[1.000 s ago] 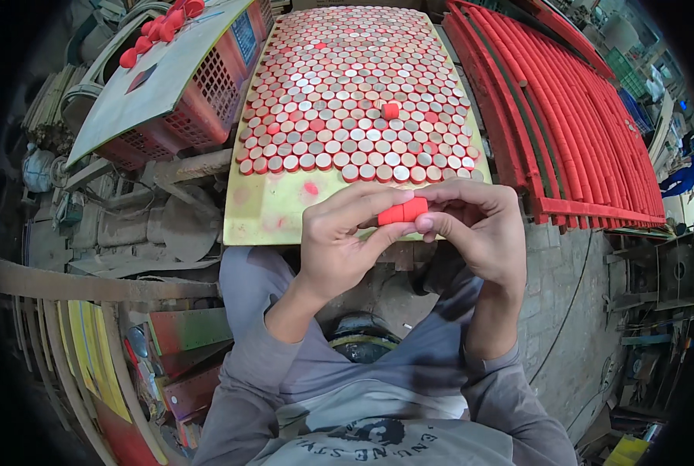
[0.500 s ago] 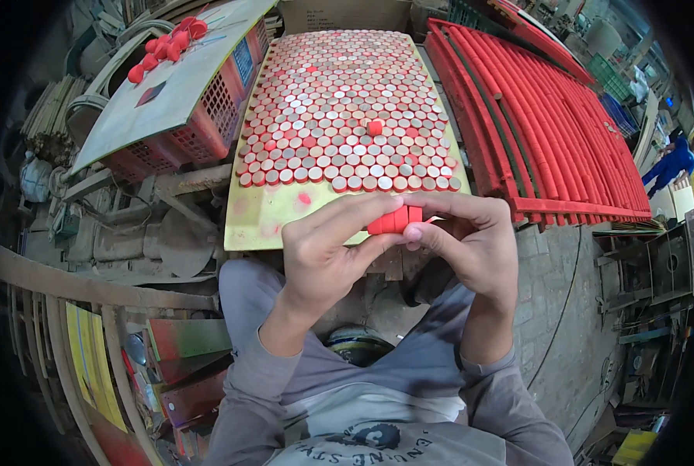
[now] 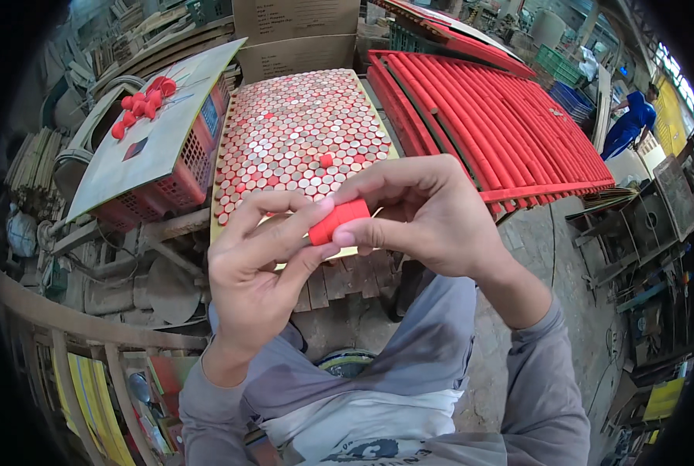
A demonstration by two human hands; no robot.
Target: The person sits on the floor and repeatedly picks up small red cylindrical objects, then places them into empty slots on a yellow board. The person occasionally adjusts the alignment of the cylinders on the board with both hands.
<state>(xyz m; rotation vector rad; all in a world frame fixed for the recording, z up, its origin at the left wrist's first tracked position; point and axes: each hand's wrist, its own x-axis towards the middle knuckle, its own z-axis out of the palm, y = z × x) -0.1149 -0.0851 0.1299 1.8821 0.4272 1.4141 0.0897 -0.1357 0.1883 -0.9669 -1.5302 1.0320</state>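
Nearest, both hands meet in front of the chest: the left hand [image 3: 257, 276] and right hand [image 3: 424, 217] pinch a short stack of red caps [image 3: 339, 221] between fingertips, each grip clenched on it. The caps look light, stiff plastic, smooth enough to slip apart, so holding the stack by its two ends seems safest. Beyond, the tray of capped tubes [image 3: 300, 140] has one loose cap [image 3: 326, 161] near its right edge. Red rods [image 3: 502, 116] crowd the right; a red crate [image 3: 168, 179] stands on the left.
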